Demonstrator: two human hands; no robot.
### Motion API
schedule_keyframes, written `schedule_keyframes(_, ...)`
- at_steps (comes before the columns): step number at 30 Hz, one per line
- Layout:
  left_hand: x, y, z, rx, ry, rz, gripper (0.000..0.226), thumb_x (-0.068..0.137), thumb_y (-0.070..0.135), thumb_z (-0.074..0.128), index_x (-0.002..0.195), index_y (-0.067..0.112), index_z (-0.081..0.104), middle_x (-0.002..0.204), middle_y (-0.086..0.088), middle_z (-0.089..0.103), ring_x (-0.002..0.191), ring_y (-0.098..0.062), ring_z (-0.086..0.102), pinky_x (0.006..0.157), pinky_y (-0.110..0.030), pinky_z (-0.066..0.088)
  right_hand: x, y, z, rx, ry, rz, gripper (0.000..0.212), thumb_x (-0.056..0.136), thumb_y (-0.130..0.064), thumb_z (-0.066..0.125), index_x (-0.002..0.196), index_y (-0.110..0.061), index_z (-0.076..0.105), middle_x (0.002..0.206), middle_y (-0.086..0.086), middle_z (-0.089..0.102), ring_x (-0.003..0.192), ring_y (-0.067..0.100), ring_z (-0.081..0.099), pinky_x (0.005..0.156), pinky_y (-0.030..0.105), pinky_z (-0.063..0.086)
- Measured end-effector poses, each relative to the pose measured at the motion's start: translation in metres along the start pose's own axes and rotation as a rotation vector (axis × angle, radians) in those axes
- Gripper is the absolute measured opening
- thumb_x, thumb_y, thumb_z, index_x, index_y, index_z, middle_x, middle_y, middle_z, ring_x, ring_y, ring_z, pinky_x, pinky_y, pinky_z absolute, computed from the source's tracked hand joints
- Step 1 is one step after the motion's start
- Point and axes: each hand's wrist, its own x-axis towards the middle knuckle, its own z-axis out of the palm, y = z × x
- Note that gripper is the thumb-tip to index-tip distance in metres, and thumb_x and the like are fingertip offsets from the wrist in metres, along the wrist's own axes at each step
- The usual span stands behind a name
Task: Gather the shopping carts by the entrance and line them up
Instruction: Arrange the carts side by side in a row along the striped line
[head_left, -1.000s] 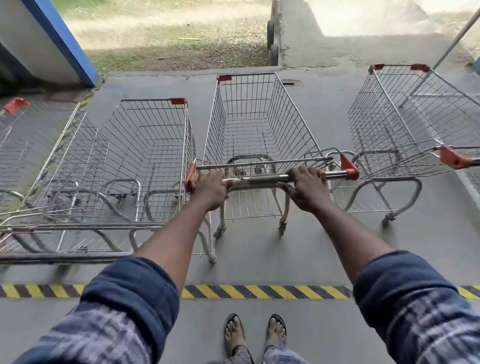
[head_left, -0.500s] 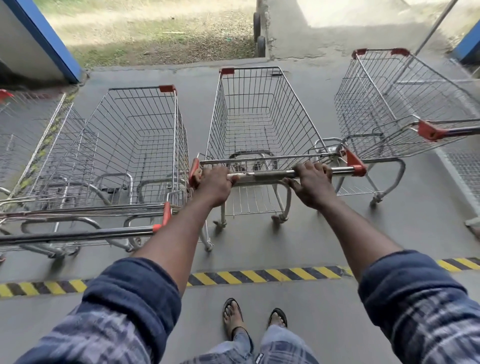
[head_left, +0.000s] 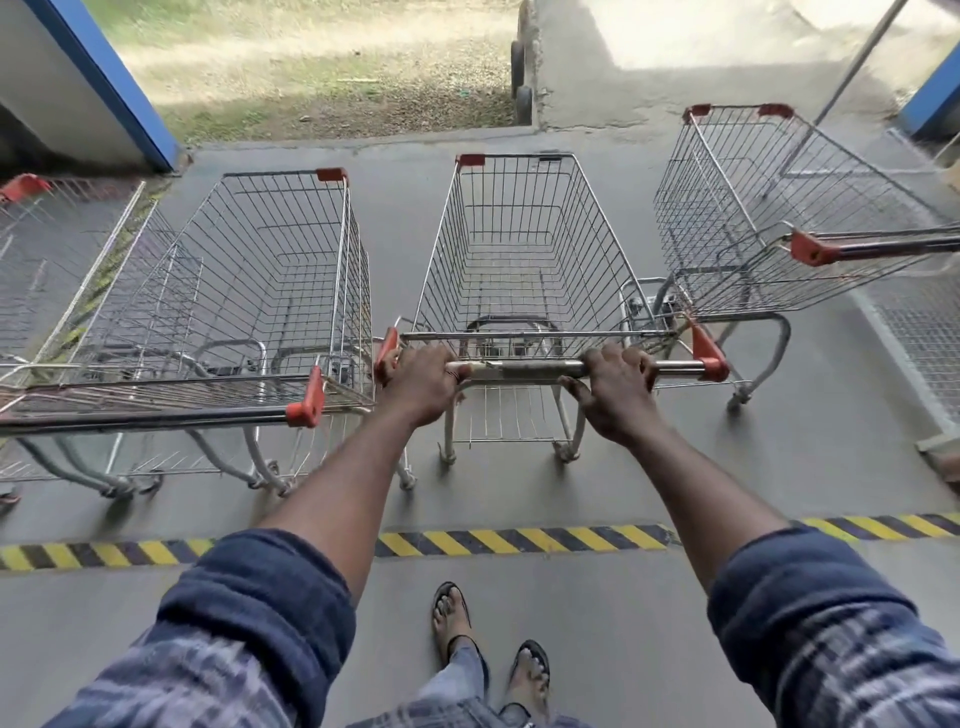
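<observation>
Grey concrete floor (head_left: 831, 467) fills most of the view, with a grass patch (head_left: 311, 67) at the far edge and a blue-edged pillar (head_left: 119, 88) far left. Four wire shopping carts stand on the floor beyond a yellow-black hazard stripe (head_left: 519, 540).

The left cart (head_left: 270, 270) looks like several frames nested together, and its handle runs off the left edge. The far-left cart (head_left: 47, 234) is partly cut off. The middle cart (head_left: 519, 249) stands straight ahead between the left cart and the right cart (head_left: 753, 208), just beside the left cart and roughly parallel with it. The right cart is skewed, with its handle pointing right. Its near corner is right next to the middle cart's right rear corner; cannot tell if they touch.

Rolled dark blue sleeves (head_left: 260, 597) sit at the near edge, both forearms stretched forward. The middle cart's handle bar (head_left: 524, 370) is a metal tube with red end caps (head_left: 706, 353).

The left hand (head_left: 421, 384) grasps the bar at its left end, fingers wrapped over the top. The right hand (head_left: 615, 395) grasps the bar right of centre, fingers curled over it, thumb underneath.

Sandalled feet (head_left: 452, 618) are on the near side of the stripe. Two dark tyres (head_left: 519, 78) stand at the far wall edge.
</observation>
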Motion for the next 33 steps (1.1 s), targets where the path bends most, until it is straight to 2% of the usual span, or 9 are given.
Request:
schedule_keyframes(4, -0.017, 0.002, 0.003, -0.001, 0.007, -0.016, 0.021, 0.099, 0.037, 0.05, 0.111, 0.022, 0.061, 0.115, -0.001, 0.058, 0.113, -0.024, 0.045, 0.088, -0.039, 0.025, -0.016, 0.0, -0.001, 0.019, -0.003, -0.016, 0.044, 0.092, -0.062, 0.048, 0.113, -0.023, 0.056, 0.118, 0.009, 0.051, 0.116, 0.031, 0.038, 0.102, 0.048, 0.021)
schedule_keyframes(8, -0.029, -0.001, 0.001, 0.051, 0.016, -0.027, 0.019, 0.099, 0.039, 0.05, 0.108, 0.026, 0.061, 0.11, -0.001, 0.059, 0.114, -0.027, 0.048, 0.097, -0.045, 0.026, -0.028, -0.004, 0.001, 0.058, -0.004, -0.046, 0.044, 0.094, -0.06, 0.048, 0.113, -0.02, 0.054, 0.116, 0.009, 0.05, 0.114, 0.033, 0.039, 0.105, 0.052, 0.028)
schedule_keyframes(14, -0.042, -0.006, -0.001, 0.041, 0.015, -0.041, 0.014, 0.098, 0.038, 0.05, 0.106, 0.033, 0.06, 0.108, 0.004, 0.059, 0.114, -0.026, 0.05, 0.102, -0.046, 0.023, -0.038, -0.009, 0.003, 0.075, -0.022, -0.041, 0.046, 0.093, -0.062, 0.045, 0.112, -0.02, 0.054, 0.115, 0.009, 0.049, 0.114, 0.033, 0.039, 0.105, 0.054, 0.028)
schedule_keyframes(16, -0.045, -0.005, -0.001, 0.042, 0.012, -0.038, 0.02, 0.098, 0.044, 0.049, 0.107, 0.031, 0.061, 0.11, 0.002, 0.06, 0.113, -0.025, 0.05, 0.102, -0.046, 0.022, -0.041, -0.009, 0.004, 0.071, -0.026, -0.041, 0.051, 0.091, -0.065, 0.039, 0.11, -0.021, 0.054, 0.112, 0.009, 0.05, 0.112, 0.034, 0.041, 0.104, 0.054, 0.03)
schedule_keyframes(20, -0.051, -0.003, 0.0, 0.036, 0.021, -0.037, 0.028, 0.098, 0.046, 0.049, 0.112, 0.025, 0.061, 0.112, 0.0, 0.058, 0.11, -0.023, 0.047, 0.091, -0.039, 0.022, -0.043, -0.011, 0.003, 0.084, -0.014, -0.037, 0.043, 0.093, -0.059, 0.048, 0.112, -0.021, 0.054, 0.113, 0.008, 0.05, 0.113, 0.031, 0.039, 0.105, 0.051, 0.027)
schedule_keyframes(24, -0.054, -0.004, -0.003, -0.011, 0.028, -0.034, 0.017, 0.097, 0.038, 0.054, 0.107, 0.026, 0.06, 0.108, 0.003, 0.057, 0.106, -0.02, 0.046, 0.092, -0.038, 0.026, -0.043, -0.014, 0.003, 0.074, -0.021, -0.03, 0.042, 0.093, -0.057, 0.052, 0.113, -0.02, 0.054, 0.115, 0.007, 0.049, 0.113, 0.031, 0.038, 0.103, 0.05, 0.026)
schedule_keyframes(28, -0.06, -0.012, -0.005, -0.016, 0.023, -0.041, 0.015, 0.097, 0.034, 0.052, 0.106, 0.024, 0.059, 0.107, 0.002, 0.056, 0.107, -0.022, 0.044, 0.097, -0.043, 0.03, -0.049, -0.024, 0.004, 0.082, -0.015, -0.026, 0.041, 0.093, -0.056, 0.053, 0.112, -0.02, 0.055, 0.114, 0.006, 0.05, 0.113, 0.031, 0.038, 0.099, 0.045, 0.022)
schedule_keyframes(33, -0.071, -0.021, -0.008, -0.036, 0.021, -0.034, 0.015, 0.098, 0.033, 0.051, 0.107, 0.025, 0.06, 0.104, 0.004, 0.054, 0.104, -0.021, 0.043, 0.091, -0.04, 0.029, -0.058, -0.031, 0.007, 0.104, -0.033, -0.015, 0.042, 0.093, -0.059, 0.05, 0.113, -0.023, 0.053, 0.115, 0.002, 0.047, 0.115, 0.028, 0.036, 0.098, 0.044, 0.022)
